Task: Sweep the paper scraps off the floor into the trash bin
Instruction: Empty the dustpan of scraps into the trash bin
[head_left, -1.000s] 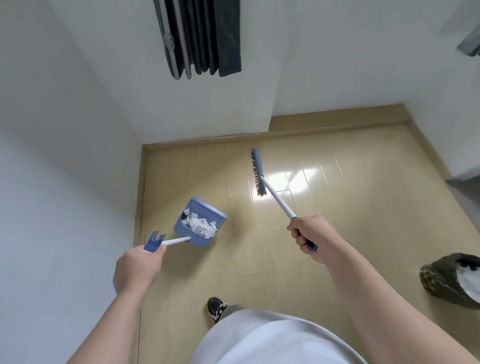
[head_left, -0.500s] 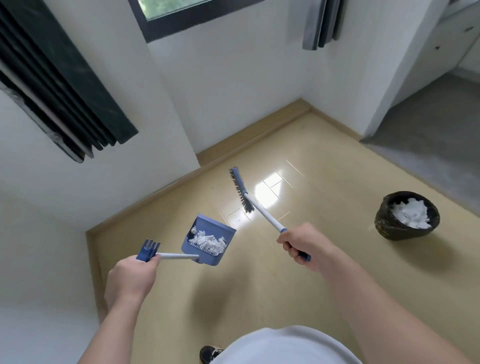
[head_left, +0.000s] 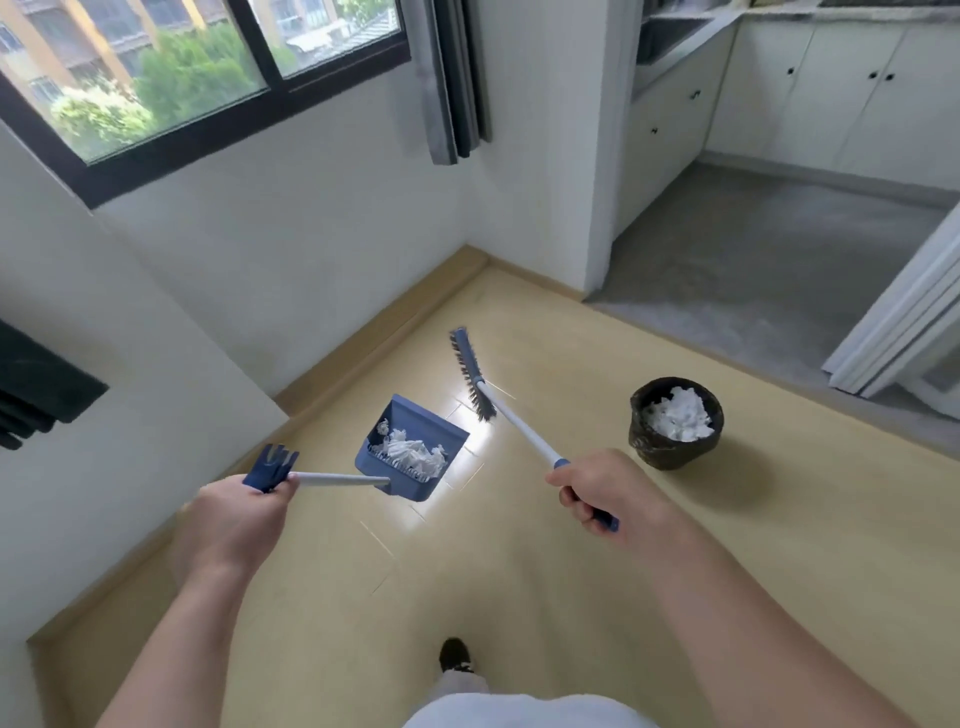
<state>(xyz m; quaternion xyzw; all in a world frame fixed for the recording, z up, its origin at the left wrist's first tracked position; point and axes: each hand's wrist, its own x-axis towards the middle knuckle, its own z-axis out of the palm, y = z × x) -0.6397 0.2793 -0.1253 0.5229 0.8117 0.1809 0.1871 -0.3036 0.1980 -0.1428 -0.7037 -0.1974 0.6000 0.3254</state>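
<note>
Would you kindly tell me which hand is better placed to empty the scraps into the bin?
Probably left: the left hand grips the dustpan holding the paper scraps; the right hand holds only the broom.

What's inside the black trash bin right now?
The black-lined round trash bin holds crumpled white paper scraps up near its rim; whatever lies beneath that top layer is covered.

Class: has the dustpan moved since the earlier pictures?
Yes. The dustpan, carried by the left hand, is now nearer the trash bin.
</note>
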